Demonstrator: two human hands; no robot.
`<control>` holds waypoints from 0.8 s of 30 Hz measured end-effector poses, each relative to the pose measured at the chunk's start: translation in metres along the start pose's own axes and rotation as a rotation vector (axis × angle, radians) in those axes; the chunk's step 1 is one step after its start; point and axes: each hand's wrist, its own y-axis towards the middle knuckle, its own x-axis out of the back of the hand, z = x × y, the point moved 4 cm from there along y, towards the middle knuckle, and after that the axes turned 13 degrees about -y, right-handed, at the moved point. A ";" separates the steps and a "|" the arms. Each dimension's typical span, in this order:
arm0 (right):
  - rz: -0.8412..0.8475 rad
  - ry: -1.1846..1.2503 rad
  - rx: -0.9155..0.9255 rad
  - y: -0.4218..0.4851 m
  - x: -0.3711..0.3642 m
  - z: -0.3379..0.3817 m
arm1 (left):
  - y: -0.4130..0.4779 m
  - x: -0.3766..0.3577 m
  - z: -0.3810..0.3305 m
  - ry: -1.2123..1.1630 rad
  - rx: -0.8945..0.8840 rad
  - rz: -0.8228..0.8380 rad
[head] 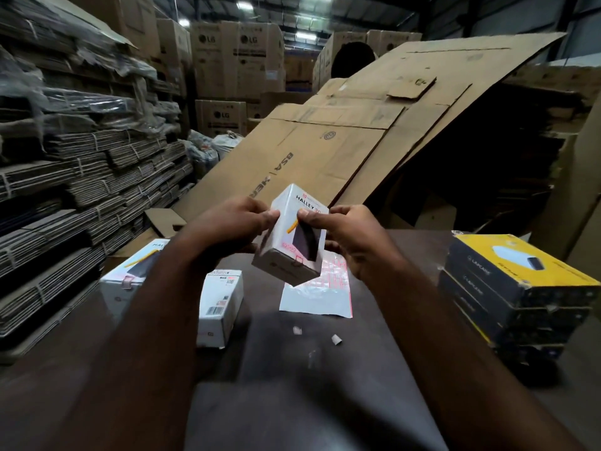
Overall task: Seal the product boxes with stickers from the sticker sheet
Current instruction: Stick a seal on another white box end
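We are counting two paper scraps [335,339] lying nearest on the table [292,405]. Two white boxes are resting at 8 o'clock: barcode box [221,307] and left box [125,275]. The sticker sheet [317,296] is lying centre. Left hand [227,224] and right hand [356,237] are gripping a third box, the held box [291,237], tilted above the sheet. At 3 o'clock a yellow stack [520,288] is showing at least three boxes. All boxes are closed, contents hidden.
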 end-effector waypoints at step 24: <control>0.206 -0.646 0.594 -0.039 -0.084 -0.014 | -0.022 0.067 0.012 0.451 0.149 -0.175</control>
